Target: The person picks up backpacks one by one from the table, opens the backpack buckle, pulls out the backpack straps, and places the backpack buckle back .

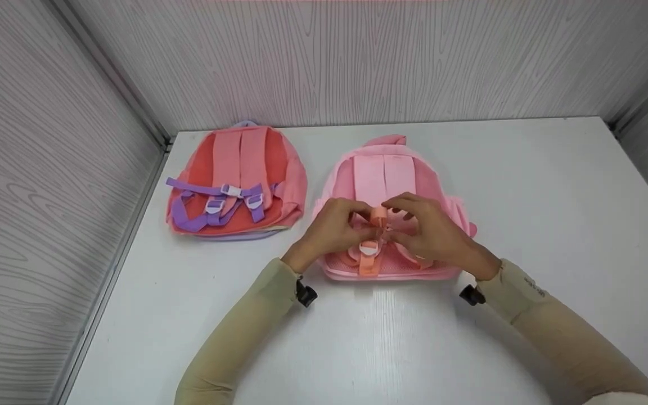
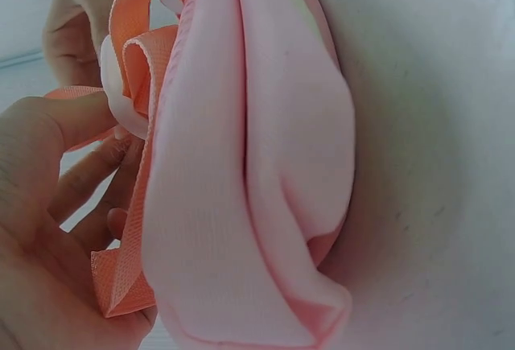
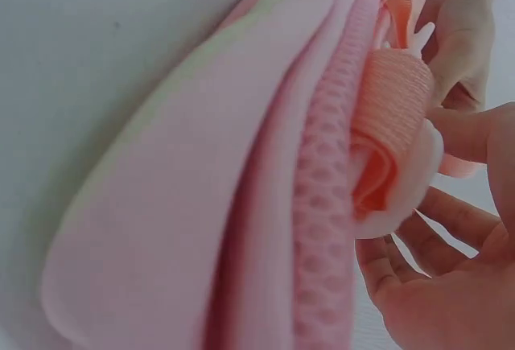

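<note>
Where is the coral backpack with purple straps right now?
In the head view, the coral backpack lies on the white table, at left near the back wall, left of the pink backpack.

Your left hand (image 1: pixel 338 229) and right hand (image 1: pixel 436 232) partly hid the pink backpack (image 1: pixel 370 179) | sleeve lettering (image 1: pixel 534 287) was too small to read

A smooth white table (image 1: pixel 554 185) spans the middle and bottom of the head view, its far edge running across the upper part. In the upper left lies a coral backpack (image 1: pixel 225 163), straps facing up. Near the centre, just beside it, a pink backpack (image 1: pixel 385 183) lies the same way. Tiny dark specks (image 2: pixel 440 212), possibly scuffs, dot the tabletop in the left wrist view.
</note>
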Tool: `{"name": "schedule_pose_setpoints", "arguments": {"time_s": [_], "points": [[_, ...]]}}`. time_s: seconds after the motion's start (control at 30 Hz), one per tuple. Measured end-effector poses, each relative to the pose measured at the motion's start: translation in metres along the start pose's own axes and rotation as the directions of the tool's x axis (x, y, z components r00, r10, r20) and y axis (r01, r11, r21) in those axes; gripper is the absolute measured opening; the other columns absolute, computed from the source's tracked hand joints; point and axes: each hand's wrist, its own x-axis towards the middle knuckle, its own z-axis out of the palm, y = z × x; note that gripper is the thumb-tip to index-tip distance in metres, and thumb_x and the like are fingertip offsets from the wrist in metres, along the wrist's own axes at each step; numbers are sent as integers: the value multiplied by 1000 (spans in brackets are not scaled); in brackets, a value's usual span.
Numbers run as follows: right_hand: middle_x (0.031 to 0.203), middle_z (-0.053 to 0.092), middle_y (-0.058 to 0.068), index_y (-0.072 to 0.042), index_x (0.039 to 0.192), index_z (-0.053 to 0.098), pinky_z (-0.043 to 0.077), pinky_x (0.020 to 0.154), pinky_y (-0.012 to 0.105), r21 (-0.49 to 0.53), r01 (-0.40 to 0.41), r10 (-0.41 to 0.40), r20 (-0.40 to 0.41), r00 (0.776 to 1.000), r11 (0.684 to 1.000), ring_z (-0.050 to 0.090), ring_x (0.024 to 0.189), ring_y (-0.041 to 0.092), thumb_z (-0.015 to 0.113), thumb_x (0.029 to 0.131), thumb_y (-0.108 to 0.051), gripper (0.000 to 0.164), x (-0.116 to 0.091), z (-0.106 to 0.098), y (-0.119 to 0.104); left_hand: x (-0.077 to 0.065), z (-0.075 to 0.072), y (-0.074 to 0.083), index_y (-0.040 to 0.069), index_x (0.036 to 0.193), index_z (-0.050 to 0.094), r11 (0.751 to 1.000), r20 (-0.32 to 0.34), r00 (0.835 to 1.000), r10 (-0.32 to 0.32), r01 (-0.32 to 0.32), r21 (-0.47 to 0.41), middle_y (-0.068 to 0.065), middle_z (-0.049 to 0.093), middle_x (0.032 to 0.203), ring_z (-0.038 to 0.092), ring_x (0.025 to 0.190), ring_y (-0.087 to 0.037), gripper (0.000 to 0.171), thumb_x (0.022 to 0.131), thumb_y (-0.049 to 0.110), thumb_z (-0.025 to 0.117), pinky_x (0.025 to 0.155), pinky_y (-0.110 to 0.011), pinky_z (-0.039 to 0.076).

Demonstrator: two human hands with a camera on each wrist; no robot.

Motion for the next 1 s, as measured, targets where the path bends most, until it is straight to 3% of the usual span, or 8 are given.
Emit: {"name": "schedule_pose_setpoints", "arguments": {"time_s": [0.23, 0.47, 0.77, 1.0], "points": [[121, 75, 8, -5, 129, 75, 59, 95, 49, 17, 50, -49, -41, 998, 999, 67, 109, 29, 90, 88, -17, 45, 11, -11, -12, -1, 0, 2, 17, 112, 84, 1000, -2, 1000, 9, -9, -11, 1, 79, 106, 56, 79, -15, 23, 93, 30, 85, 64, -25, 44], [111, 77, 9, -2, 119, 79, 59, 94, 52, 14, 109, -109, -31, 994, 994, 71, 106, 27, 89, 90, -17, 34, 21, -11, -21, 0, 0, -1, 12, 108, 83, 998, -20, 998, 65, -65, 1, -2, 81, 100, 51, 69, -12, 18, 93, 20, 81, 58, -24, 39], [102, 78, 5, -4, 111, 82, 60, 90, 51, 30, 97, -96, -12, 995, 995, 69, 98, 22, 85, 92, -9, 20, 24, -9, -26, 1, 1, -2, 10, 110, 83, 998, -27, 997, 67, -67, 1, -2, 82, 103, 64, 80, -11, 21, 94, 25, 82, 68, -23, 50], [101, 76, 5, -4, 111, 82, 56, 87, 40, 18, 73, -73, -28, 997, 997, 67, 95, 20, 81, 96, -8, 16, 20, -12, -23, 1, 2, -4, 13, 115, 84, 996, -31, 996, 88, -88, 6, -2, 82, 107, 64, 81, -14, 24, 95, 25, 81, 66, -24, 47]]}}
